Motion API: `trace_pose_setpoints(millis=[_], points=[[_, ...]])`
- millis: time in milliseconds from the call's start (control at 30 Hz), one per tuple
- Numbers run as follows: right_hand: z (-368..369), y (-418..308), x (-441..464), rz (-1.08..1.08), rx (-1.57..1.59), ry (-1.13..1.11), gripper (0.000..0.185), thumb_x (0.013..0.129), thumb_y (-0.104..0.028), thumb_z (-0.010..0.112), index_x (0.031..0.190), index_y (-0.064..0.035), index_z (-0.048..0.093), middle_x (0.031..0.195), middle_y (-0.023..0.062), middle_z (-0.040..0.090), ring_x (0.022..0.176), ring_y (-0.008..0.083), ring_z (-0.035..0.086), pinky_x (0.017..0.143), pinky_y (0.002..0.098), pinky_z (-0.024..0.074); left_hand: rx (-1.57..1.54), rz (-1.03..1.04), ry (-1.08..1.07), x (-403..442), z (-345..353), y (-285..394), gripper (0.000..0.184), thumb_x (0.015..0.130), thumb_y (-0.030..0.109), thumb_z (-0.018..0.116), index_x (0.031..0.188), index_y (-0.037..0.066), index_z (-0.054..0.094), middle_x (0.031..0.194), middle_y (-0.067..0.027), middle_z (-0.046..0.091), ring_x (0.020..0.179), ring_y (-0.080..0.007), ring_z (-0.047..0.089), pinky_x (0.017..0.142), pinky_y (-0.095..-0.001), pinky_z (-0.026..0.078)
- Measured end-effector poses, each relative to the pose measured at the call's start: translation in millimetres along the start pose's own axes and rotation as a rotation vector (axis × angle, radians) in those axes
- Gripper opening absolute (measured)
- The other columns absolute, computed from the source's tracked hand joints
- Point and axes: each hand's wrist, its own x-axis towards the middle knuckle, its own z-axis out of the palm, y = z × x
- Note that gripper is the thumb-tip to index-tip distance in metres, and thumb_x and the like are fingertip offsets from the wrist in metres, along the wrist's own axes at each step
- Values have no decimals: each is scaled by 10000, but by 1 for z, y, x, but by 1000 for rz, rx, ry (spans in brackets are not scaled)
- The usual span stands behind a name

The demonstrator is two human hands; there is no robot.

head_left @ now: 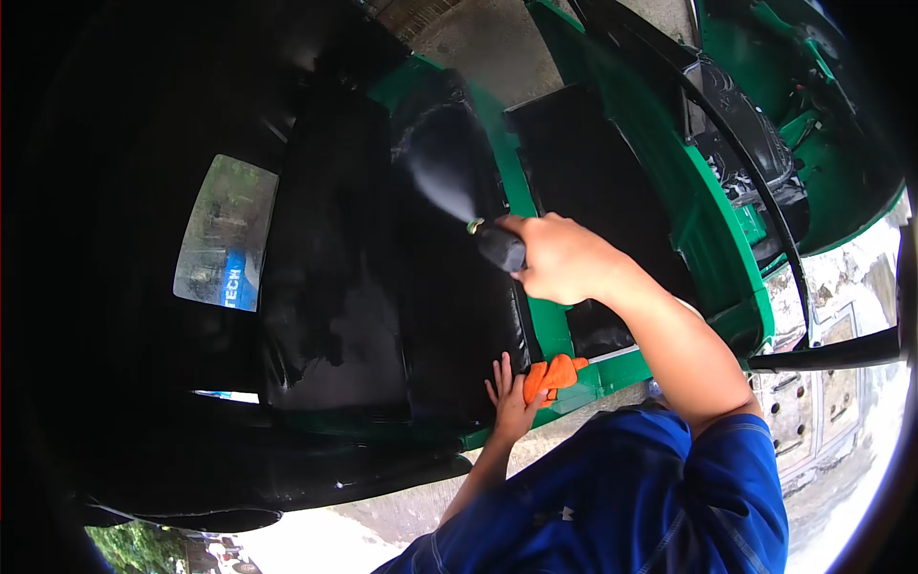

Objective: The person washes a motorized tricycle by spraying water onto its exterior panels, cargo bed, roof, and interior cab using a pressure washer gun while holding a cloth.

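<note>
My right hand (564,256) is wrapped round a black spray nozzle (502,247) with a brass-coloured tip. A white fan of mist (445,177) leaves the tip toward the upper left, over the black seat (435,316). Lower down, my left hand (514,400) rests at the seat's near edge. Its fingers reach onto the black surface, and a bunched orange cloth (553,379) is held at its thumb side. Wet, shiny patches show on the black seat back (335,325).
A green frame (521,191) runs beside the seat, with a black floor mat (593,172) to its right. Farther right are a curved black bar (755,177) and a green front body part (832,191). A clear window (227,234) is at the left.
</note>
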Motion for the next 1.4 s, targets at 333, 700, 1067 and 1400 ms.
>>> trace_pose_setpoints(millis=[333,700,1067,1400], points=[[-25,14,64,128,1,262,545,877,-102,683,1409,-6,608,1105,279,741,1130,430,698,1000,471,554,4,33,25,-3,3,-3,533,977,460,707,1270,28,596,1772,-203,8,1622,-459,25,1211,-748,51],[-40,20,65,117,84,335,529,880,-134,690,1384,13,628,1153,291,731,1166,423,692,1021,459,544,16,39,17,-5,2,0,528,963,479,715,1258,52,616,1770,-213,-6,1618,-471,19,1208,-752,54],[-47,5,85,36,92,490,520,881,-128,697,1377,6,623,1011,277,750,1066,423,728,959,467,556,101,45,-37,-7,-4,7,532,939,519,734,1278,110,695,1765,-215,-55,1618,-464,-21,1210,-741,59],[-77,-37,71,-118,150,301,573,895,-150,716,1427,25,595,1089,292,743,1127,426,708,1004,441,543,118,41,-8,-6,1,5,553,933,528,735,1268,90,700,1767,-213,-43,1619,-467,-7,1208,-747,51]])
